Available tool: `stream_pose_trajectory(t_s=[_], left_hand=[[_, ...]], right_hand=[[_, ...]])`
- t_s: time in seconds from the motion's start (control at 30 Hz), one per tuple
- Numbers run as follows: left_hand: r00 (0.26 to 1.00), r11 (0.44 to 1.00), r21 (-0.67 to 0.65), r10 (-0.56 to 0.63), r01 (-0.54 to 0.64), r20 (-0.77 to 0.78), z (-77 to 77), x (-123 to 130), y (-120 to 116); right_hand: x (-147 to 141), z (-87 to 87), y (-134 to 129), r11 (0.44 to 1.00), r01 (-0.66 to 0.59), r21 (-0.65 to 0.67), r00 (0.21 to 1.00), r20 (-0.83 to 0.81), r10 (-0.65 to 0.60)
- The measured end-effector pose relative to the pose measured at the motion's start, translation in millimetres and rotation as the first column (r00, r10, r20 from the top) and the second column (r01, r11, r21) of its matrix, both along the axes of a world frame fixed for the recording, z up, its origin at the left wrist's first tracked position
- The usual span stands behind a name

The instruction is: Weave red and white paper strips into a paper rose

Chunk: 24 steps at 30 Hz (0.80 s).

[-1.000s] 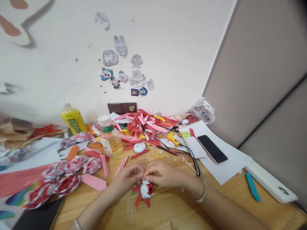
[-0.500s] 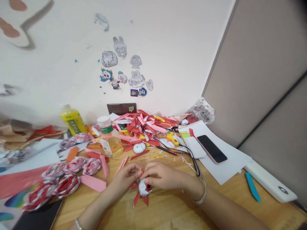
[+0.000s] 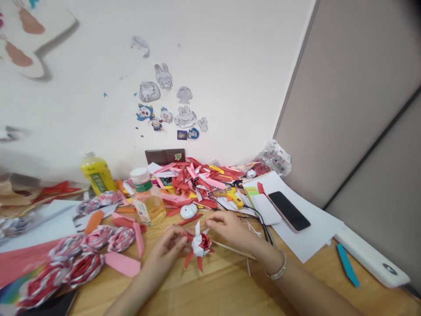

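A small folded-paper flower (image 3: 201,245), with a red centre, a white band and red and white pointed strips sticking out, is just above the wooden table between my hands. My left hand (image 3: 171,245) is closed on it at its left side, thumb and fingers at the red strips. Loosely stretched out, the fingers of my right hand (image 3: 226,226) are at the flower's upper right, close to a white strip tip; I see nothing gripped in them. A thin pale stick (image 3: 233,250) runs from the flower's right side under my right wrist.
Behind lie a heap of folded paper strips (image 3: 194,180), a yellow glue gun (image 3: 234,197), a bottle (image 3: 148,204) and a white earbud case (image 3: 188,211). Striped twisted rosettes (image 3: 85,263) are at left. A phone (image 3: 289,210) rests on paper at right.
My right hand has drawn up and away from the flower, and my left hand has moved slightly left. The flower's red centre and white upper strips now show, as does the stick.
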<state>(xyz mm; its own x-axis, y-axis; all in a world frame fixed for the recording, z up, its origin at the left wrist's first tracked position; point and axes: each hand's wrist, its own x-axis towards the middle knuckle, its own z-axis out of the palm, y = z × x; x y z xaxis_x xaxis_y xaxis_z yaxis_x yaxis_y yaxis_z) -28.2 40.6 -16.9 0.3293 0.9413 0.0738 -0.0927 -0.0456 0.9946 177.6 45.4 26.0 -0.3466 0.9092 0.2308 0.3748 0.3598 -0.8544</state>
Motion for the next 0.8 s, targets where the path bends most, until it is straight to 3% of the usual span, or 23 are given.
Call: stream_pose_trajectory(t_s=[0.13,0.33,0.47,0.57,0.67,0.8], left_hand=[[0.999,0.999,0.048,-0.017,0.019,-0.036,-0.4,2.8,-2.6],[0.991,0.992,0.052,-0.116,0.113,0.068,4.6,7.0,-3.0],[0.999,1.0,0.022,0.005,-0.005,0.04,12.2,12.1,-4.0],[0.996,0.996,0.021,0.083,-0.083,-0.025,18.5,17.5,-5.5],[0.988,0.992,0.034,0.12,-0.118,-0.093,22.4,21.1,-6.4],[0.975,0.987,0.066,0.153,-0.144,-0.163,20.8,19.3,-5.9]], right_hand=[[-4.1,-15.2,5.5,0.983,-0.124,-0.137,0.989,-0.101,0.111],[-10.1,-24.3,8.5,0.955,-0.09,-0.284,0.971,-0.239,0.02],[-12.8,-20.4,3.6,0.977,-0.049,-0.206,0.978,-0.208,0.005],[-17.3,-15.0,-3.5,0.997,0.032,-0.077,0.99,-0.135,-0.042],[-21.8,-11.7,-9.0,0.995,0.084,0.053,0.996,-0.043,-0.082],[-24.0,-11.5,-11.2,0.992,0.083,0.099,0.996,0.017,-0.085]])
